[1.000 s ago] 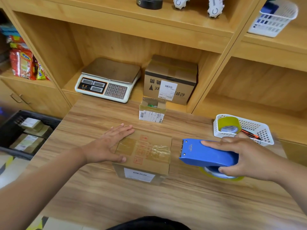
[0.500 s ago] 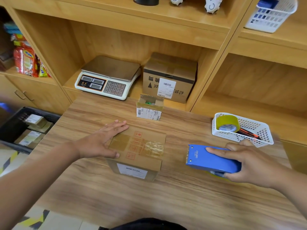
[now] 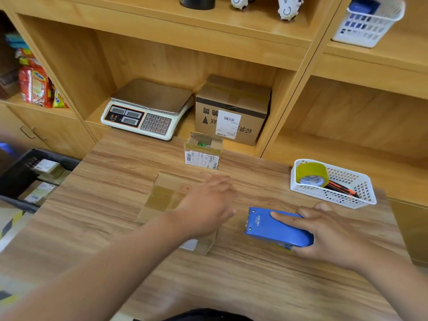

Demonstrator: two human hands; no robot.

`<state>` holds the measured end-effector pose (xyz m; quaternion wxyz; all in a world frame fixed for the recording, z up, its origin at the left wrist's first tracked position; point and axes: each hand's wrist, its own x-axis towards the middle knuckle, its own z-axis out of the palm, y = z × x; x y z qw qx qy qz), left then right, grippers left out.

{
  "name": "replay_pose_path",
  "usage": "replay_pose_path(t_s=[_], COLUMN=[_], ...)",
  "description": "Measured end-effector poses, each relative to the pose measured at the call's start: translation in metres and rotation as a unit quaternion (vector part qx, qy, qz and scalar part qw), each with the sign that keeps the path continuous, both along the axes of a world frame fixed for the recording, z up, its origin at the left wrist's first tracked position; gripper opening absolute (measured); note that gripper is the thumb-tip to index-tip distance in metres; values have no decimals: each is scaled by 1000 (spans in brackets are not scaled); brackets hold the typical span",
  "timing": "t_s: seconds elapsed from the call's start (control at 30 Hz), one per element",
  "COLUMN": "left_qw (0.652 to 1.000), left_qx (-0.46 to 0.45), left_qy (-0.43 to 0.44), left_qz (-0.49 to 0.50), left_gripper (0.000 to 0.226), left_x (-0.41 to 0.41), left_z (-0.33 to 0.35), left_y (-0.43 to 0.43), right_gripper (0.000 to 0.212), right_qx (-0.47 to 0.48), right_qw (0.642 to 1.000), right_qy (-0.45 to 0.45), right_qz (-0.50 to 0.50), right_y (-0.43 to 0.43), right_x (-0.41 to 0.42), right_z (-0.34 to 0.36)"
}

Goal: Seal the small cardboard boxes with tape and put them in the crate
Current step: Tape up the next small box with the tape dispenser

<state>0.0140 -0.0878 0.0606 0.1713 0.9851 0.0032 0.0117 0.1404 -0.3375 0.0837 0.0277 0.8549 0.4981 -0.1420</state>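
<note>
Head cam: the flat brown taped cardboard box (image 3: 162,198) sits mid wooden tabletop (image 3: 231,286). There's bare wood on its left all the way to the edge. Past that edge, lower down, is the black plastic crate (image 3: 20,172) with a few small boxes in it.

The left hand (image 3: 208,205) is blurry, fingers stretched out over the box's right part, not curled round anything. The right hand (image 3: 331,235) grips the blue tape dispenser (image 3: 275,228), which is down on the wood just right of the box.

The white mesh basket (image 3: 361,200) with a yellowish tape roll (image 3: 311,174) crowds the right edge. A small open-topped cardboard box (image 3: 202,150) stands near the back edge. Behind it on the shelf are a white weighing scale (image 3: 148,110) and a bigger brown carton (image 3: 231,110).
</note>
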Motion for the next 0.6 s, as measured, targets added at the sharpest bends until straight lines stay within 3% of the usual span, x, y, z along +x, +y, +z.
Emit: replay_pose_path(t_s=[0.27, 0.47, 0.6], left_qw=[998, 995, 997], left_qx=[-28, 73, 25], left_qy=[-1, 13, -10], left_qz=[63, 66, 68], left_gripper=[30, 39, 34], left_x=[25, 25, 24], left_z=[-34, -39, -40], left_y=[-17, -18, -18], right_gripper=[72, 78, 81], right_qx=[-30, 13, 34], right_qw=[997, 985, 982], right_qy=[-57, -141, -166], right_qz=[44, 103, 82], right_y=[11, 6, -1], right_x=[-11, -10, -13], right_z=[8, -6, -8])
